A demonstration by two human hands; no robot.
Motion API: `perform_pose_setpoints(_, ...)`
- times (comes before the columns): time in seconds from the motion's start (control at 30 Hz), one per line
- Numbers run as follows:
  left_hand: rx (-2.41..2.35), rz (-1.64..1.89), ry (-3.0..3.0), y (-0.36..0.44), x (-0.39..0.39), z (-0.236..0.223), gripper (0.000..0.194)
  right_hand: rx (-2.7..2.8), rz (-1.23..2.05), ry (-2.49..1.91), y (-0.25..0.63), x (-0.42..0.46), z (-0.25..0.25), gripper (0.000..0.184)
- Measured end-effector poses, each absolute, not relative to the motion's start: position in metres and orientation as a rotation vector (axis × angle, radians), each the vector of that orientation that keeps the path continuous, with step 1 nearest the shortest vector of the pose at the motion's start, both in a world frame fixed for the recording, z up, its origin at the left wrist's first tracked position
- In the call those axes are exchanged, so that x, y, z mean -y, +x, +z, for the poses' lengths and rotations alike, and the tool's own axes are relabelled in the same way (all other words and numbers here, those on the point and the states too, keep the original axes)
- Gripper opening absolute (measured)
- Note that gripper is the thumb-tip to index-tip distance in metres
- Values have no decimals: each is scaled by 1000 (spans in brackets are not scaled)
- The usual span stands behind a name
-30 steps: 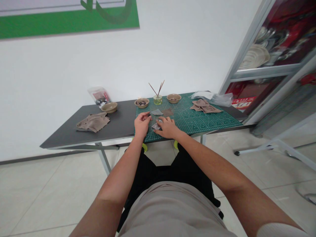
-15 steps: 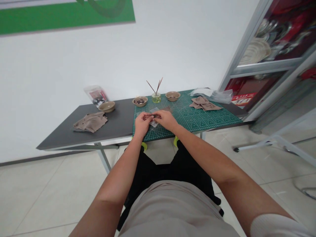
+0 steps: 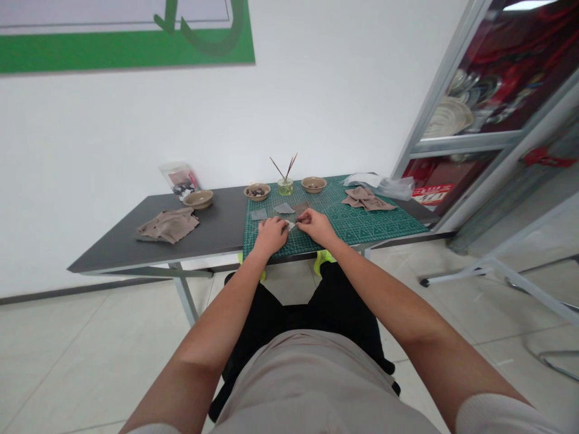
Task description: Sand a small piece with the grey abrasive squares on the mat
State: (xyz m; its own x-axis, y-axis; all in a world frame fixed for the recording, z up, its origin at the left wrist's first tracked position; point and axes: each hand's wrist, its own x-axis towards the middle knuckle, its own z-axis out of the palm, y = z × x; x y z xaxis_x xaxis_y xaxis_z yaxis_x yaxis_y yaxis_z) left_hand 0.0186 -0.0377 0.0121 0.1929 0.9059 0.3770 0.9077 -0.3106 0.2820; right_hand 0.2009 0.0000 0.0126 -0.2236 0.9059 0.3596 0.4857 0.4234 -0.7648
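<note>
From across the room, the left hand [image 3: 270, 236] and right hand [image 3: 316, 226] pinch a small pale sheet [image 3: 290, 225] narrowly between their fingers [image 3: 300, 218] above the green cutting mat [image 3: 362, 224]; it looks thin, light and flimsy, best taken by its edges.

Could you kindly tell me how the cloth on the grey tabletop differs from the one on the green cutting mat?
The tabletop cloth lies on the dark grey tabletop, whereas the mat cloth lies on the green cutting mat. The tabletop cloth is spread fairly flat, while the mat cloth is more bunched into folds. Both are rumpled and taupe.
</note>
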Motion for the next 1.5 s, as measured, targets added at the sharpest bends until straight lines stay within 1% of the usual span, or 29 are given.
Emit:
perform_pose_setpoints(0.07, 1845, -650, -2447, 15, 41, 13, 28, 1916, 626, -1196, 199, 0, 15, 12)
perform_pose_setpoints(0.17, 1827, -588, -2478, 6, 42, 14, 31, 2008, 640, -1161, 190, -1, 18, 14)
perform_pose_setpoints(0.43, 1815, -628, -2474, -3, 39, 10, 30, 2318, 377, -1117, 177, 0, 18, 15)
perform_pose_setpoints(0.7, 1796, -620, -2482, 0, 40, 11, 25, 2370, 250, -1220, 173, -1, 20, 24)
perform_pose_setpoints(0.77, 1804, -643, -2472, 0, 40, 10, 22, 2383, 216, -1208, 172, 1, 19, 23)
perform_pose_setpoints(0.9, 1805, -662, -2476, 0, 39, 10, 23, 2403, 221, -1153, 180, 5, 18, 20)
perform_pose_setpoints(1.1, 1796, -616, -2462, 0, 36, 9, 31, 2403, 215, -1201, 180, 0, 21, 21)
perform_pose_setpoints(1.3, 1797, -585, -2452, -1, 36, 9, 26, 2436, 157, -1185, 178, 2, 18, 22)
perform_pose_setpoints(1.5, 1776, -664, -2489, -1, 35, 9, 26, 2421, 181, -1183, 188, 0, 19, 22)
